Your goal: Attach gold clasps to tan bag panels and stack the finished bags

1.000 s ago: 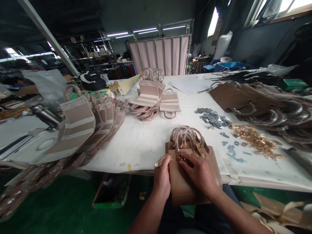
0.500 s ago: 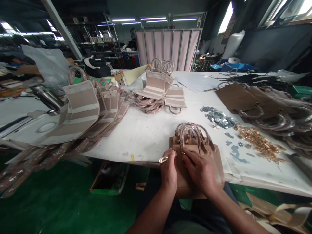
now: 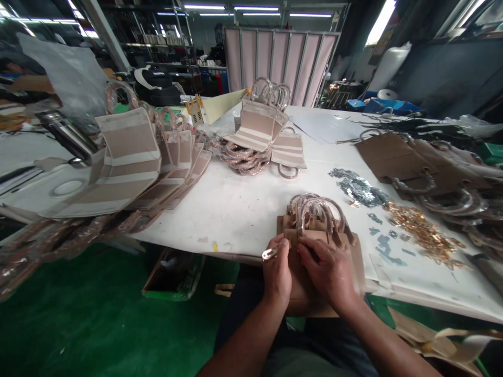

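A brown handbag with plastic-wrapped handles rests upright at the table's front edge, against my lap. My left hand is closed at the bag's left side, gripping a small gold metal plate that sticks out past the fingers. Against the bag's upper front, my right hand has its thumb and fingers pinched together below the handle. What sits between those fingertips is hidden.
Gold metal fittings and grey metal plates lie in heaps to the right. Brown bag panels are piled beyond them. Striped beige panels stand at left, with more mid-table. An open box is on the floor.
The whole view has shifted slightly, so the table items sit a little higher. Both hands stay at the bag, with the right fingertips still pinched near the handle base.
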Available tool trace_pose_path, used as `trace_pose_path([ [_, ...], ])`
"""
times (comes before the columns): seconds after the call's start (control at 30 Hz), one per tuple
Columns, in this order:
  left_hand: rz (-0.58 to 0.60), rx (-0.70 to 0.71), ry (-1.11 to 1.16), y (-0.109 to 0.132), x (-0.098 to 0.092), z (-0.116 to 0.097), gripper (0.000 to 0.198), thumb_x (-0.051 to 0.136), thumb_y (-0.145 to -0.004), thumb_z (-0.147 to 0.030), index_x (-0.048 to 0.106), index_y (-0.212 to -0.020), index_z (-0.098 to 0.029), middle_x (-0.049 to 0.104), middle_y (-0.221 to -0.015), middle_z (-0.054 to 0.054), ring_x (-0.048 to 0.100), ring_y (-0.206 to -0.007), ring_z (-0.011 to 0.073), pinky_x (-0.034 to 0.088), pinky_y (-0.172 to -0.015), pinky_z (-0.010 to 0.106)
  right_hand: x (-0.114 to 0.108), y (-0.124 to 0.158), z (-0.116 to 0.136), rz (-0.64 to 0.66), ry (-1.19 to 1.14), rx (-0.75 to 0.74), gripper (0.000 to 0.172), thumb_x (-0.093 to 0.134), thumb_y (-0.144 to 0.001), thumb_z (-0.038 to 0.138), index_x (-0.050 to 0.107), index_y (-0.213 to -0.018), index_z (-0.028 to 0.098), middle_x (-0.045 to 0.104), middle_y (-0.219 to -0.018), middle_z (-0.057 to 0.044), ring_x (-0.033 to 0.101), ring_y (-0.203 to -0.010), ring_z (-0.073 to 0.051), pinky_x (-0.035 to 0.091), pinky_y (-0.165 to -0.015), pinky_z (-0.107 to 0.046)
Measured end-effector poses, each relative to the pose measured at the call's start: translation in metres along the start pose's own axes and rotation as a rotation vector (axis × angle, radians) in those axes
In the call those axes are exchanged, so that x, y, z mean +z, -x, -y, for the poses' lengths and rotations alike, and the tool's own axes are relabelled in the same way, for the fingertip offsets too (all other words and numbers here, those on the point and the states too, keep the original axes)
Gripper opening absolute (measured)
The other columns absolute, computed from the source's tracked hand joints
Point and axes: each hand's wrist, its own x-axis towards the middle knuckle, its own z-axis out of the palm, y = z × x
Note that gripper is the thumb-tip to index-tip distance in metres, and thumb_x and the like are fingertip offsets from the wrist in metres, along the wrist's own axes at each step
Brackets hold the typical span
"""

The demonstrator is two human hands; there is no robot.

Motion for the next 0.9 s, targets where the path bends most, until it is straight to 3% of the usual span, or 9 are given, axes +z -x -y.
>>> trace_pose_path([
  [0.37,0.055,0.040,-0.019,0.002,0.002,-0.010,0.032,0.063,-0.095,-0.045,0.075,-0.106,-0.018,0.077,-0.104,0.008,0.069,-0.102,0.0253,0.052,-0.092,0.032,0.001,-0.010,0.001,0.039,0.019,0.039,0.020,0.057,-0.100,0.029,0.076,-0.100,0.023,0.080,-0.100,-0.006,0.076,-0.086,-0.024,0.058,-0.077,-0.032],
  [0.9,-0.001,0.014,-0.007,0.012,0.004,-0.012,0.024,0.062,-0.093,-0.036,0.074,-0.101,-0.017,0.076,-0.095,0.008,0.069,-0.090,0.0231,0.054,-0.085,0.031,-0.012,-0.016,0.010,0.197,0.018,0.050,0.023,0.057,-0.092,0.034,0.077,-0.098,0.024,0.079,-0.101,-0.006,0.074,-0.087,-0.026,0.058,-0.081,-0.034],
])
